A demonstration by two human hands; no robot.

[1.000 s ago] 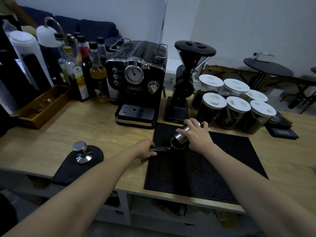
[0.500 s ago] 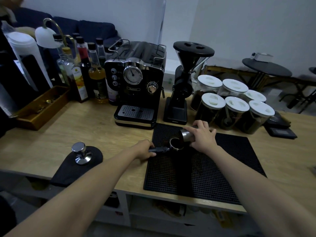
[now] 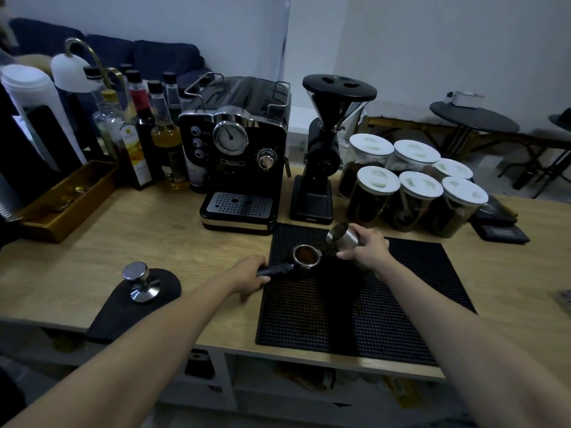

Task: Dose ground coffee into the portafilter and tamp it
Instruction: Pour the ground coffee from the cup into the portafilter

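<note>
Now the left hand (image 3: 251,271) is gripping the portafilter (image 3: 306,256) handle over the black mat (image 3: 401,304) on the tabletop (image 3: 123,230), grounds filling its basket, while the right hand (image 3: 367,250) is holding a tilted steel dosing cup (image 3: 343,236) just beside it.

A black and chrome espresso machine with a round gauge (image 3: 241,162) stands mid-way along the back edge of the light wooden table (image 3: 123,230). Just right of it is a black coffee grinder with a cone hopper (image 3: 321,156), then 6 clear glass jars with white lids (image 3: 414,186) in a tight group, and a flat black scale (image 3: 502,234) near the right edge. Tall glass syrup bottles with dark caps (image 3: 167,140) crowd the back left corner beside a brown wooden tray (image 3: 61,205). A black dotted rubber mat (image 3: 401,319) lies at the front edge. Behind the table stand a round black side table (image 3: 472,118) and a dark blue sofa (image 3: 154,57).
</note>
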